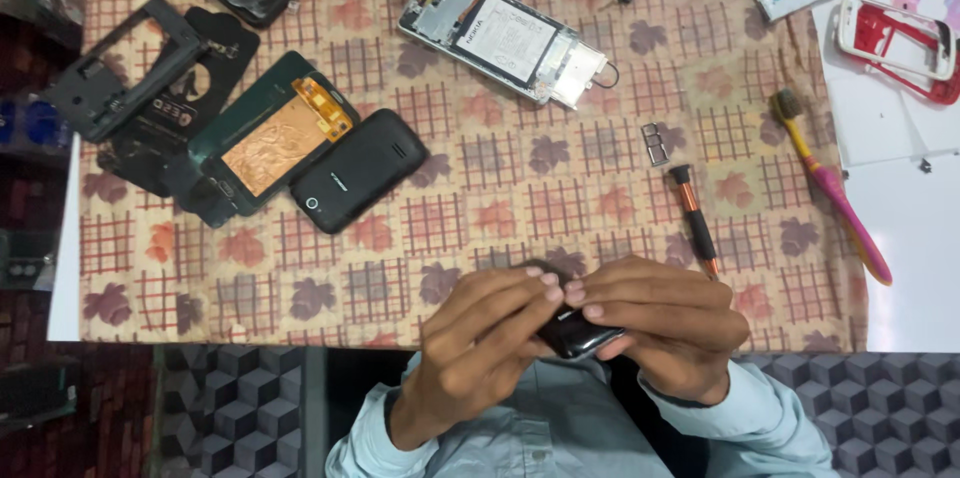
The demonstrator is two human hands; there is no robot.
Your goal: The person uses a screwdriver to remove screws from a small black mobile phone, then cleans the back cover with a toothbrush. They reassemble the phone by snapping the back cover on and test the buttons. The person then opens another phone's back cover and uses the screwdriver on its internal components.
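I count two hands, both mine, and between them one small black phone, held at the near edge of the table just above my lap. My left hand curls around its left end with the fingers bent close, and my right hand wraps it from the right, thumb lying along its top edge; the fingertips of the two hands meet over it. Most of that phone is hidden under my fingers (only its glossy near-right corner shows), so I cannot tell which face is up.

On the leaf-patterned cloth lie one whole black phone, touching one opened phone with a copper-coloured panel, and farther off one stripped phone with a white battery. One screwdriver with an orange band lies just beyond my right hand, one small metal tray beyond it. One pink toothbrush lies to the right. A red and white frame is cut off at the far right.
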